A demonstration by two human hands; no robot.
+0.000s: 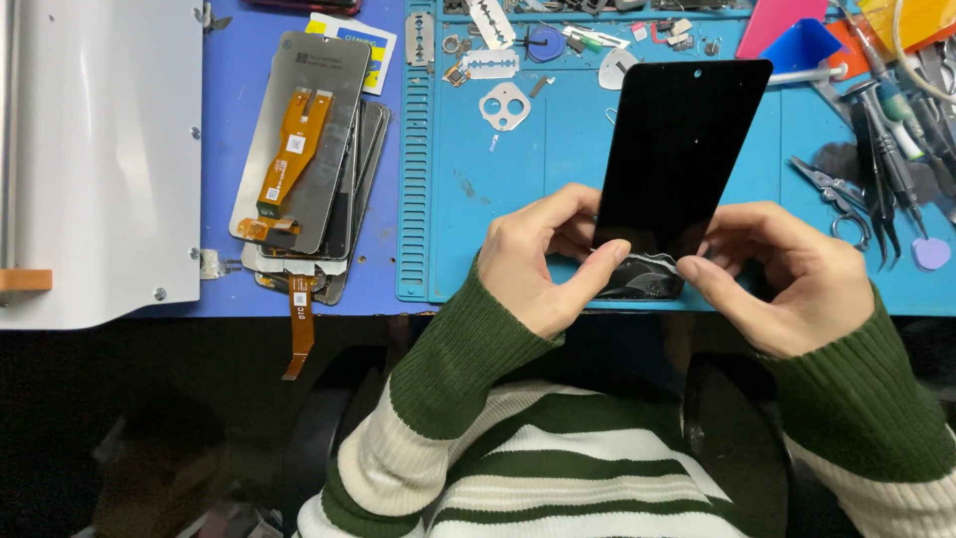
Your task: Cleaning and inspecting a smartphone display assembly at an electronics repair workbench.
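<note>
Both hands, left (pixel 543 259) and right (pixel 787 274), pinch the black screen (pixel 680 149) at its 6 o'clock edge, tilted above the mat (pixel 498 199); best gripped by edges only, peeling evenly

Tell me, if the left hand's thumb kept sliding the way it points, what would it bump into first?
The left hand points its thumb rightward along the bottom edge of the black phone screen. Going straight on, it would likely meet the right hand first, at its thumb tip; depth is hard to judge.

Blue workbench (pixel 249 149) with teal mat (pixel 498 199); below, perhaps dark floor.
</note>
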